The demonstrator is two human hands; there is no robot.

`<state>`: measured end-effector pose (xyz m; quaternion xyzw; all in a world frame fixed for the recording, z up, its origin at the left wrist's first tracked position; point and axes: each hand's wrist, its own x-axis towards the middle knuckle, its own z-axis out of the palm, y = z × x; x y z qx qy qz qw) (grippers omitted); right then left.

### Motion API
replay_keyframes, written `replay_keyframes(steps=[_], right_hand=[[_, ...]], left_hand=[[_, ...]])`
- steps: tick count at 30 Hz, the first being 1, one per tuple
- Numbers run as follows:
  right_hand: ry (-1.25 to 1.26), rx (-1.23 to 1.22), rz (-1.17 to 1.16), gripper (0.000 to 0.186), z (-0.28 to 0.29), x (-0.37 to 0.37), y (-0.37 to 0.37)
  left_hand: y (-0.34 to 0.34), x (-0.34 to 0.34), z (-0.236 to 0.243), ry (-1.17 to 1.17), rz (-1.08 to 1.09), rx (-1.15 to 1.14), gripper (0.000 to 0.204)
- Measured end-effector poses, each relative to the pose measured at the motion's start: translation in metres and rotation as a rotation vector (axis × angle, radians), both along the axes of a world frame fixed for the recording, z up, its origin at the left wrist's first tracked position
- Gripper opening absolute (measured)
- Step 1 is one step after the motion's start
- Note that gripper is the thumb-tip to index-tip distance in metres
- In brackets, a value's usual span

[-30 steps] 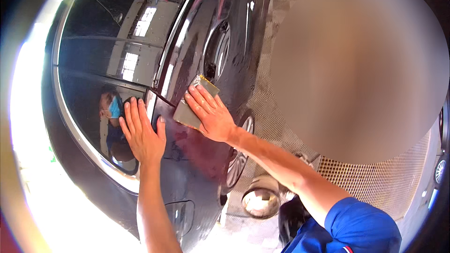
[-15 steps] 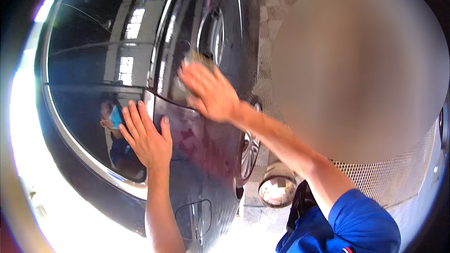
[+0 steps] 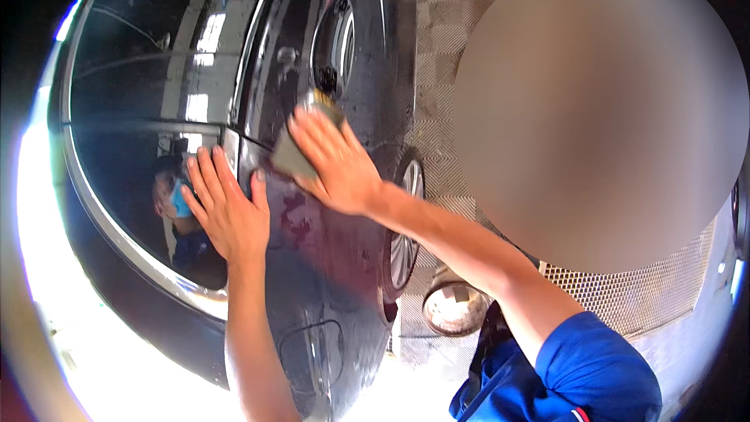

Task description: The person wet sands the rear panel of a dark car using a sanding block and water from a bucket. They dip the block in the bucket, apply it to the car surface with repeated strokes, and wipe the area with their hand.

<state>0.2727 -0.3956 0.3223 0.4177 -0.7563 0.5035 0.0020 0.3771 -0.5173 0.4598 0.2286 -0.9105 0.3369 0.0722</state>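
A dark, shiny car fills the left half, with wet-looking smears and drops on its side. My left hand lies flat with fingers spread, over the rear side window and its bright trim. With my right hand I hold a grey-green pad, like a sponge, against the painted side just below the window line. My fingers stretch over the pad and hide much of it; its far end looks yellowish. The door handle is beyond that hand.
Below the car's side shows a spoked wheel. A round bucket with pale contents stands by it on the patterned tile floor. At lower right is a mesh panel. A blurred disc covers the upper right. The fuel flap is near my left forearm.
My right hand and the pad have shifted slightly toward me and are less blurred. My left hand keeps its place on the window; the whole view has moved a little.
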Motion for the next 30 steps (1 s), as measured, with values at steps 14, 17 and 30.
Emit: replay_keyframes(steps=[14,17,30], right_hand=[[0.19,0.012,-0.036,0.075,0.003,-0.061,-0.016],[0.0,-0.048,-0.074,0.078,0.005,-0.03,-0.021],[0.076,-0.037,0.057,0.081,-0.015,0.003,0.009]], left_hand=[[0.002,-0.002,-0.005,0.038,-0.038,-0.027,0.074],[0.01,0.0,-0.004,0.008,-0.024,0.016,0.068],[-0.006,0.005,-0.011,0.048,-0.023,0.002,0.069]])
